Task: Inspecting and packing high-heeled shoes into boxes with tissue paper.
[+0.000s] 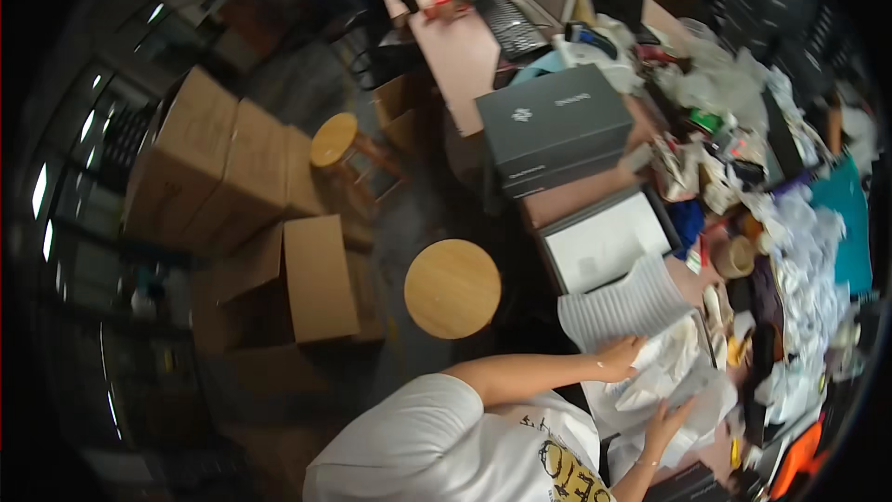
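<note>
My left hand (619, 359) reaches in over an open box on the workbench, its fingers closed at the edge of crumpled white wrapping paper (664, 351). Nearer to my body is my right hand (663, 429), with thumb and fingers apart against a translucent white wrapping sheet (711, 400). A ribbed white foam sheet (627, 305) lies just beyond the left hand. Past it stands an open dark box tray with a flat white panel (606, 242) inside. What lies under the wrapping is hidden.
A closed dark grey box (557, 125) stands farther along the bench, near a keyboard (509, 26). Plastic bags (720, 84) and clutter line the right side. Round wooden stools (452, 288) and cardboard cartons (321, 279) occupy the floor at left.
</note>
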### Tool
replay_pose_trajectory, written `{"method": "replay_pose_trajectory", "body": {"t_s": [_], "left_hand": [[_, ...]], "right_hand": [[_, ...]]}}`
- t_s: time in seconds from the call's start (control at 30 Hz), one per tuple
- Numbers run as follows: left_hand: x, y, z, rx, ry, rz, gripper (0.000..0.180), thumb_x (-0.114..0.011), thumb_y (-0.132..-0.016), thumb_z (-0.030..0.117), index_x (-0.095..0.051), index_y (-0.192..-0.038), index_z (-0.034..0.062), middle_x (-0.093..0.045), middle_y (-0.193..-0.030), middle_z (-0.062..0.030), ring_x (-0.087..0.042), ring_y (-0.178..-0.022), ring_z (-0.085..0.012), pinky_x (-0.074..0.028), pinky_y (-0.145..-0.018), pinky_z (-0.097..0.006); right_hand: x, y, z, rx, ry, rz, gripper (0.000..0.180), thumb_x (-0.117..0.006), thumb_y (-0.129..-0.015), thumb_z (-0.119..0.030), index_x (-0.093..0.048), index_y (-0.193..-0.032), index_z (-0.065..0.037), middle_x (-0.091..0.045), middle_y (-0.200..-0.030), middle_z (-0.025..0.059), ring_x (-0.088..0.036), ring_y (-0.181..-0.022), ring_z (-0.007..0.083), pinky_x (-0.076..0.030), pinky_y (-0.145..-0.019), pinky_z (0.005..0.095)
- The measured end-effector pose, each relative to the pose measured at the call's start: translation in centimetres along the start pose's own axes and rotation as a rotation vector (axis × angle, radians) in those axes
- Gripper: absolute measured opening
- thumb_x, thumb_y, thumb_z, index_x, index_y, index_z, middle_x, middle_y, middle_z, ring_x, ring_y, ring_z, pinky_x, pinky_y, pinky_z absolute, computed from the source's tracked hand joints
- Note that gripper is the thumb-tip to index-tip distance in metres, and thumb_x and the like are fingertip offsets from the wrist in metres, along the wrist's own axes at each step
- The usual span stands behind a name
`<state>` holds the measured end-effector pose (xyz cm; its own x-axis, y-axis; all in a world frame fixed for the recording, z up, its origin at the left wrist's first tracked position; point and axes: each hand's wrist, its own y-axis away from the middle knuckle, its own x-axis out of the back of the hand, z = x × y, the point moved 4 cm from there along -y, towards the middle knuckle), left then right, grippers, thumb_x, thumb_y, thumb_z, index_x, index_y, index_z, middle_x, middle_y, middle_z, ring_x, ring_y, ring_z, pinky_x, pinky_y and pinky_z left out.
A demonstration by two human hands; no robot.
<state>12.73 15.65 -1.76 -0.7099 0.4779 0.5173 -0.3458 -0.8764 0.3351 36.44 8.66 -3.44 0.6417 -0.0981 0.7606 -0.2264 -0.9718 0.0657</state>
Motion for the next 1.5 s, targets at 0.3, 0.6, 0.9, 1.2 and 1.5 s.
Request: {"method": "replay_pose_trajectory", "body": {"t_s": [0.3,0.6,0.9,1.2,1.5], "left_hand": [[1.6,0.0,-3.1,0.049,0.64,-0.11,0.086,-0.062,-0.081,0.049,-0.028,-0.143,0.0,-0.032,-0.145,-0.0214,-0.031,-0.135,-0.0313,-0.025,-0.111,-0.037],[0.9,-1.9,-4.7,0.075,1.018,0.064,0.063,-0.06,-0.084,0.02,-0.035,-0.14,0.0035,-0.05,-0.128,-0.0125,-0.048,-0.117,-0.0216,-0.039,-0.099,-0.036],[7.2,3.4,0.8,-0.401,0.068,0.214,0.051,-0.066,-0.08,0.011,-0.049,-0.126,-0.0007,-0.05,-0.127,-0.0209,-0.05,-0.117,-0.0337,-0.042,-0.096,-0.038],[7.2,2.4,0.2,0.202,0.912,-0.224,0.063,-0.061,-0.089,0.043,-0.046,-0.128,-0.0035,-0.056,-0.122,-0.0116,-0.056,-0.11,-0.0236,-0.042,-0.099,-0.033],[8.0,0.5,2.7,0.367,1.241,-0.144,0.044,-0.066,-0.085,0.019,-0.05,-0.123,0.0046,-0.063,-0.108,-0.0097,-0.065,-0.095,-0.0203,-0.055,-0.077,-0.035]], "right_hand": [[3.8,-2.6,-2.9,-0.24,-0.396,-0.367,0.064,-0.05,-0.088,-0.016,-0.024,-0.141,0.01,-0.032,-0.144,0.0232,-0.034,-0.131,0.0307,-0.027,-0.108,0.0359],[-4.2,-2.7,2.9,-0.553,-0.894,-0.146,0.07,-0.051,-0.091,-0.049,-0.033,-0.142,-0.004,-0.036,-0.143,0.0131,-0.035,-0.128,0.0275,-0.028,-0.107,0.0375],[-1.9,-4.7,-12.4,0.085,0.101,-0.083,0.076,-0.07,-0.08,-0.022,-0.03,-0.14,0.001,-0.055,-0.114,0.0286,-0.058,-0.1,0.0398,-0.048,-0.082,0.0456],[0.5,-5.1,-13.1,-0.097,-0.596,-0.147,0.044,-0.065,-0.085,-0.013,-0.051,-0.125,-0.004,-0.057,-0.073,0.0113,-0.051,-0.065,0.0128,-0.045,-0.06,0.0296],[7.2,-2.2,-20.1,-0.112,-0.498,0.023,0.023,-0.058,-0.091,-0.016,-0.058,-0.104,0.003,-0.063,-0.082,0.0104,-0.06,-0.071,0.0167,-0.048,-0.064,0.0279]]}}
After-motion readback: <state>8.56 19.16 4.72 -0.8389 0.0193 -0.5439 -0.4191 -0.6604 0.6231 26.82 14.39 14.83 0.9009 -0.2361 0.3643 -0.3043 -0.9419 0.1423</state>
